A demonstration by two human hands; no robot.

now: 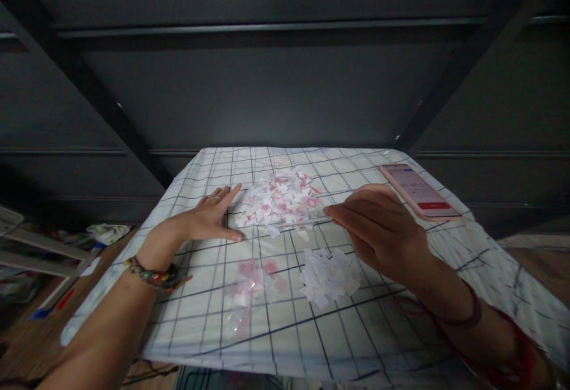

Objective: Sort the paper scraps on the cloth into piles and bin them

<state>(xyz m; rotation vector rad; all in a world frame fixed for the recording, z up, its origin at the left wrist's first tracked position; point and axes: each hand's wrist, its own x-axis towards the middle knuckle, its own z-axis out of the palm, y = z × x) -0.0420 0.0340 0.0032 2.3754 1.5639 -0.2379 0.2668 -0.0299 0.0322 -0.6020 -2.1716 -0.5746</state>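
A heap of small white and pink paper pieces (282, 200) lies in the middle of the checked cloth. Just left of it, my left hand (211, 218) rests on the cloth with fingers and thumb spread, holding nothing. My right hand (378, 221) is at the heap's right edge, thumb and fingertips pinched together; whatever is between them is hidden or too small to name. Nearer to me and below that hand sits a smaller pile of white paper pieces (329, 277). To its left are some pink and clear pieces (252, 283), loosely scattered.
A phone in a pink case (418, 191) lies at the right of the table, screen lit. The white checked tablecloth (191, 325) covers the table. Dark panels (285, 93) rise behind it. On the floor at left are a pale frame (44, 262) and a crumpled bag (108, 234).
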